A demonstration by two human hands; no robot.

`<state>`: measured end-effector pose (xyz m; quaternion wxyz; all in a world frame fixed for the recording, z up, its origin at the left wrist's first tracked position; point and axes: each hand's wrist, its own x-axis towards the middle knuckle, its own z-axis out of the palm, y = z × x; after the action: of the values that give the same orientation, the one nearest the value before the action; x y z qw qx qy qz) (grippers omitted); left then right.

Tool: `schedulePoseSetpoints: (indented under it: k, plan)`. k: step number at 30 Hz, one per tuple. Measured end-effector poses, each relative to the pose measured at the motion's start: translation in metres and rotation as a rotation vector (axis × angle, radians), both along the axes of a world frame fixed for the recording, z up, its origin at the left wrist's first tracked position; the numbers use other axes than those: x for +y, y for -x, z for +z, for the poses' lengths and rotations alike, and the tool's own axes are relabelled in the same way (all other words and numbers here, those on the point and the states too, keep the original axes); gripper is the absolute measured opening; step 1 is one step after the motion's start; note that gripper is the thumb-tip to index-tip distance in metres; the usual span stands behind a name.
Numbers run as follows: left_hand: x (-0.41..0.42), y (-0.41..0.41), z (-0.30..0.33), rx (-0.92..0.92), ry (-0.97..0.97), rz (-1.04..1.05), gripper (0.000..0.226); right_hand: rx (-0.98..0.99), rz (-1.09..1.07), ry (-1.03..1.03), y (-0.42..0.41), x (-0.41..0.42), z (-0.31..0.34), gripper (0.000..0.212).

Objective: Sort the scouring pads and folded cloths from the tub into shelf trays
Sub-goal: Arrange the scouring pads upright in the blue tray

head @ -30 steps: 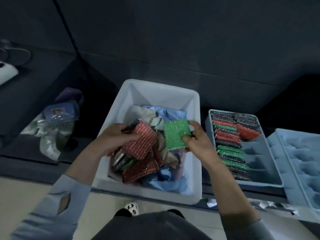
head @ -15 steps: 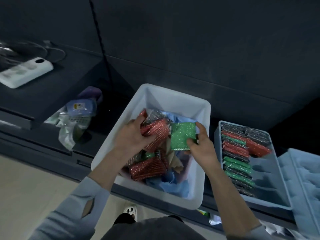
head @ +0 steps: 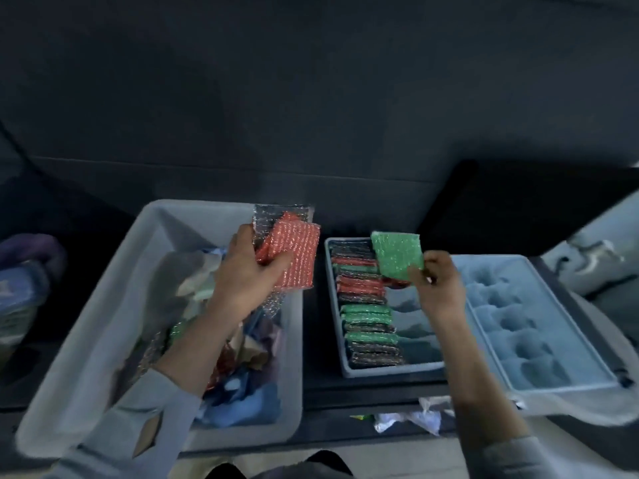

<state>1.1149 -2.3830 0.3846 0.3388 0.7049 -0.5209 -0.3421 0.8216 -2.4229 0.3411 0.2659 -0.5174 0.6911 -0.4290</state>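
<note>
While raised over the right rim of the white tub (head: 86, 340), left hand (head: 249, 274) clamped on a small stack of scouring pads: thumb across a red pad (head: 297, 257), a second red one tucked behind, a silver pad (head: 276, 219) at the back sticking out above and below. Right hand (head: 437, 288) pinching a green scouring pad (head: 397, 254) by its lower right corner between thumb and fingertips, held upright above the far end of the grey shelf tray (head: 390, 369). In that tray, a left-hand column of pads standing on edge, red, green and dark silver in alternating bands (head: 366, 316); right half mostly bare, with one red pad partly hidden behind the green one. Left in the tub: crumpled blue cloths (head: 249, 406), pale and beige cloth, a few more glittery pads under the left forearm, blurred and hard to count. To the right, touching or nearly touching the grey tray, a light blue tray (head: 594, 382) with moulded round pockets. Torn wrappers (head: 415, 416) on the shelf edge below the trays. Grey sleeves on both forearms.
</note>
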Motion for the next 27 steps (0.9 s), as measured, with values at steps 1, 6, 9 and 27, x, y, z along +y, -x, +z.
schedulePoseSetpoints:
  k: [1,6,9,27]
  plan:
    - [-0.004,0.008,0.004,0.003,0.005,0.002,0.080,0.138,-0.008,0.002,0.018,-0.005,-0.001,0.021]
    - [-0.021,0.028,0.009,0.041,0.131,0.069,0.041,0.613,0.115,-0.020,0.067,-0.033,-0.018,0.033]
    - [-0.026,0.034,0.016,0.092,0.203,0.125,0.039,0.753,0.226,0.035,0.060,-0.047,-0.023,0.037]
    - [-0.043,0.069,-0.014,0.732,0.090,0.299,0.046,0.871,0.372,0.130,0.049,-0.082,-0.078,0.041]
